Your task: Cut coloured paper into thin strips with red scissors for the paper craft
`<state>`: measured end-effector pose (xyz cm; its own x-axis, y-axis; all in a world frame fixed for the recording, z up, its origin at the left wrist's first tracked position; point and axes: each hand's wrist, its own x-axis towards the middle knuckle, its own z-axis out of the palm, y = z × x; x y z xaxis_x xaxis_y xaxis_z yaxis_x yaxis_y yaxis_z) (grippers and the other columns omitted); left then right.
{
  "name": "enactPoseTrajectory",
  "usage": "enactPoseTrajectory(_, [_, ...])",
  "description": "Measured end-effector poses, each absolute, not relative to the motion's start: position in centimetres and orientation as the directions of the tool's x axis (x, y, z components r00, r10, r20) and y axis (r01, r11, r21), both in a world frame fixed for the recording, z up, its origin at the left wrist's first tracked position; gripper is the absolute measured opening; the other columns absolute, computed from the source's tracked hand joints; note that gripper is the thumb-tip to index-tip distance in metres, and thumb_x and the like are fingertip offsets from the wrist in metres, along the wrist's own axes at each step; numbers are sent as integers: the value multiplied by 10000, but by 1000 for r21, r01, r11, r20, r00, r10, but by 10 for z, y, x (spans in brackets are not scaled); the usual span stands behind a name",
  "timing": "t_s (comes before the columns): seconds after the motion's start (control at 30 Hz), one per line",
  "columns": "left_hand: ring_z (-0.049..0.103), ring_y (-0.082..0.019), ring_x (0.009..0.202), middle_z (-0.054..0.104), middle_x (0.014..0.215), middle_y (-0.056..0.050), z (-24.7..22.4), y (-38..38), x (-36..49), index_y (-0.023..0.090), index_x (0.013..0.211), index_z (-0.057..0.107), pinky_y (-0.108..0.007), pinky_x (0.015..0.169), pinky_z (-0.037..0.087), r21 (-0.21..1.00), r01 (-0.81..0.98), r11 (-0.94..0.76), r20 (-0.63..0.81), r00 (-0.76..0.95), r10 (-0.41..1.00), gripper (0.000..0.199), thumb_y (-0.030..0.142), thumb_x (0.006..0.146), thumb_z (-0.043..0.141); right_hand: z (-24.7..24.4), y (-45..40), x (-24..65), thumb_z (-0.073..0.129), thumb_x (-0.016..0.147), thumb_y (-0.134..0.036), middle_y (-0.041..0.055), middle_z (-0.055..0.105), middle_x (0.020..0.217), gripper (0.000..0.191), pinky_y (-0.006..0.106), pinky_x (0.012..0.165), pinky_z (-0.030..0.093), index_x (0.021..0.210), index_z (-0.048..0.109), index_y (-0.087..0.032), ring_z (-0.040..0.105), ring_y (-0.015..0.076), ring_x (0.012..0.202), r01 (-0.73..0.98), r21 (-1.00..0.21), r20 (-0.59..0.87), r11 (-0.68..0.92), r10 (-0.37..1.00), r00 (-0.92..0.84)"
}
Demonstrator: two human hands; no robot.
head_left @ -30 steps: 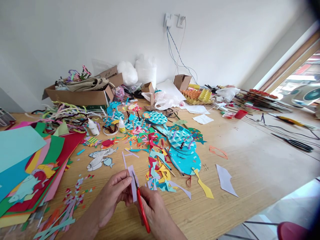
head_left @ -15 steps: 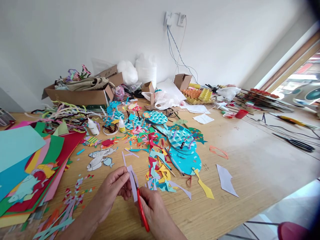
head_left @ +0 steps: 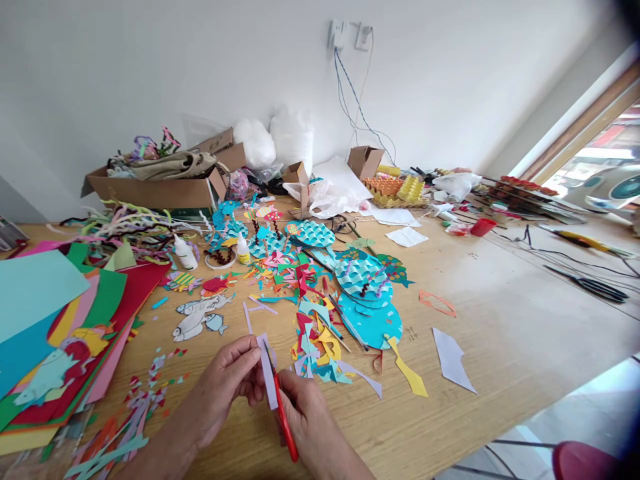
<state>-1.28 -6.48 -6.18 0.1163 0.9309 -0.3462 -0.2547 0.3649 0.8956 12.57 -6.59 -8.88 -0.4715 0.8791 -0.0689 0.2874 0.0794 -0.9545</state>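
A narrow strip of pale purple paper [head_left: 269,381] is pinched at its far end between the thumb and fingers of my left hand [head_left: 241,368]. My right hand [head_left: 303,403] is closed round red-handled scissors [head_left: 286,427], whose dark blades lie along the strip's right edge. Both hands are close together above the table's front part. Just beyond them lies a heap of paper scraps [head_left: 320,340] in yellow, red, blue and purple. Cut-out paper fish [head_left: 196,319] lie on the table past my left hand.
Coloured paper sheets [head_left: 37,287] are stacked at the left, near thin paper strips [head_left: 113,453]. Blue wavy paper discs [head_left: 370,320] lie beyond the scraps. Two glue bottles [head_left: 185,253] stand farther back, before a cardboard box [head_left: 155,192]. Black scissors [head_left: 587,285] lie at the right.
The purple strip looks straighter and lies along the blades, its lower end showing farther down beside the scissors. Both hands stay in nearly the same place.
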Motion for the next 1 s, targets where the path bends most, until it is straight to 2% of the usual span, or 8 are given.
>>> enactPoseTrajectory(0.33, [450,-78,436,522,501,39,-61,-62,-11,163,590,504,-192,426,349,880,-292,376,-350,136,927,221,305,759,526,-90,-64,125,394,848,-269,-44,410,503,308,176,448,277,596,518,-142,376,78,483,271,-955,-22,117,887,-460])
enactPoseTrajectory(0.6, [448,-78,415,524,484,41,-68,-63,-12,167,617,507,-194,417,349,862,-302,407,-375,161,913,203,315,754,529,-83,-59,122,370,878,-306,-17,517,573,350,179,486,333,653,583,-145,442,91,521,237,-970,-70,58,866,-496])
enactPoseTrajectory(0.83, [448,-76,419,504,487,51,-69,-61,-16,169,618,501,-187,416,344,868,-284,406,-383,137,914,200,302,767,511,-88,-55,121,377,876,-312,-36,457,512,351,179,464,322,616,553,-155,417,82,480,215,-975,-53,62,868,-494])
enactPoseTrajectory(0.9, [452,-79,432,502,492,52,-69,-59,-19,172,603,495,-186,423,352,891,-255,376,-362,104,926,216,305,773,505,-93,-54,121,378,868,-324,-46,424,494,340,175,431,310,601,509,-159,398,74,447,208,-978,-91,12,875,-475])
enactPoseTrajectory(1.0, [464,-94,440,507,482,47,-67,-54,-25,180,570,488,-197,427,368,949,-129,287,-287,18,958,242,312,773,504,-95,-52,120,395,838,-378,-56,418,491,302,172,385,303,623,447,-172,392,70,404,122,-976,-215,-179,864,-456])
